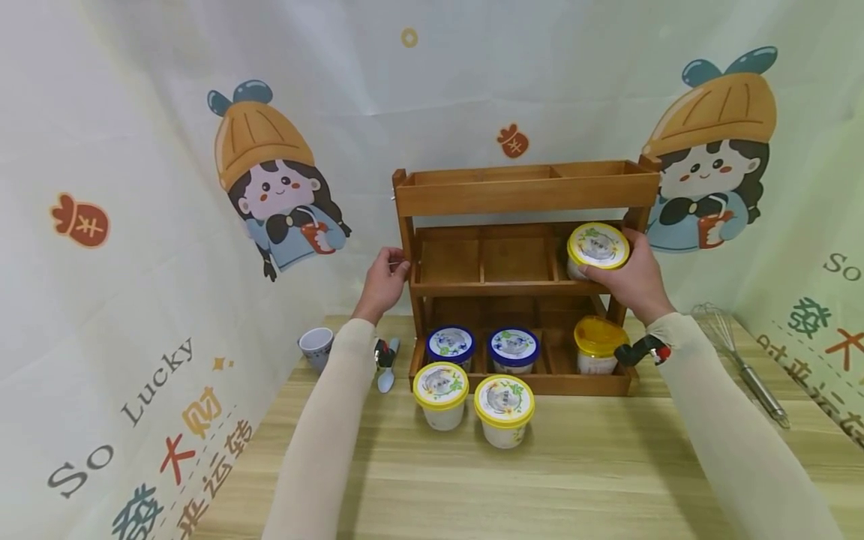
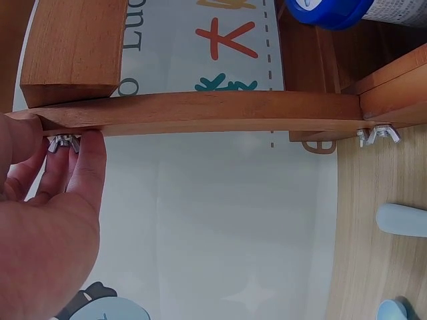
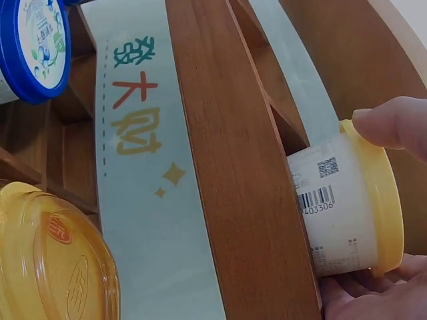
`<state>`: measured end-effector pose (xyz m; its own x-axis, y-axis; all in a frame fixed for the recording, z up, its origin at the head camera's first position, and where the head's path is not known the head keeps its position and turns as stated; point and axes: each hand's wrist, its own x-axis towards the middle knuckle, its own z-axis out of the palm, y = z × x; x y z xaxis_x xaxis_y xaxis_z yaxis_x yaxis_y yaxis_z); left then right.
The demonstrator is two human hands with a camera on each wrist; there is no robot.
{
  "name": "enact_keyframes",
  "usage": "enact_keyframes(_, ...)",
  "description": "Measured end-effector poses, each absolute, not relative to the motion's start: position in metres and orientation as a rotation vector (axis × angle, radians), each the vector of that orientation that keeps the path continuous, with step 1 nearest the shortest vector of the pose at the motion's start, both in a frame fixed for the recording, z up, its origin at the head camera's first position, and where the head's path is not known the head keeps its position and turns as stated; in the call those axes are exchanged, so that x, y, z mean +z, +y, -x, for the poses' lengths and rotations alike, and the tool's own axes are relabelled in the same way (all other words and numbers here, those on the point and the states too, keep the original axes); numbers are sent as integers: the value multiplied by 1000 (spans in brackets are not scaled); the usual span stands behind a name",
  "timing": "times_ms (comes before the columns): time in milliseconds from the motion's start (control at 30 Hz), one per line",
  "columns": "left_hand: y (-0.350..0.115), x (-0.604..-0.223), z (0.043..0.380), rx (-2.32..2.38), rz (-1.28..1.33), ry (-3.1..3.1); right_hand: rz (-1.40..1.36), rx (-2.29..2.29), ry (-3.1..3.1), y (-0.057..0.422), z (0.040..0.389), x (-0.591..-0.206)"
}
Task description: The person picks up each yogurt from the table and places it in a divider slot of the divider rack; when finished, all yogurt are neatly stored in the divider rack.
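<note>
My right hand point(image 1: 634, 277) grips a white tub with a yellow lid point(image 1: 598, 246) at the right compartment of the wooden rack's point(image 1: 526, 196) middle shelf. Its thumb lies on the lid's rim, and the other fingers reach round the far side. In the right wrist view, the tub's base point(image 3: 337, 207) is partly behind the shelf's front board. My left hand point(image 1: 386, 281) holds the rack's left post, thumb at its edge. The left wrist view has those fingertips around a metal wing nut point(image 2: 65, 142). Two yellow-lidded tubs, one nearer the left point(image 1: 441, 394) and another point(image 1: 504, 409), stand before the rack.
On the bottom shelf sit two blue-lidded tubs point(image 1: 450, 345) and an amber-lidded container point(image 1: 599, 343). A patterned cup point(image 1: 316, 347) and a pale spoon point(image 1: 386, 379) are left of the rack; a whisk point(image 1: 756, 382) lies right. A printed cloth point(image 1: 364, 135) hangs behind.
</note>
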<state>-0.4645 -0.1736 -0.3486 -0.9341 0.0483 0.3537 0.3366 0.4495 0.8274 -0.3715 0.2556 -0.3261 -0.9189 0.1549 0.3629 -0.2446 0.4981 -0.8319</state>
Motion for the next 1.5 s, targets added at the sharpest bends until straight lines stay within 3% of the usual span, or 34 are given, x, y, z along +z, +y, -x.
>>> enact_keyframes(767, -175, -350, 465, -1488, 343, -2436, -107, 1450, -2321, 260, 336, -334)
enact_keyframes(1500, -174, -351, 465, -1484, 331, -2442, -261, 1352, -2458, 240, 296, -380)
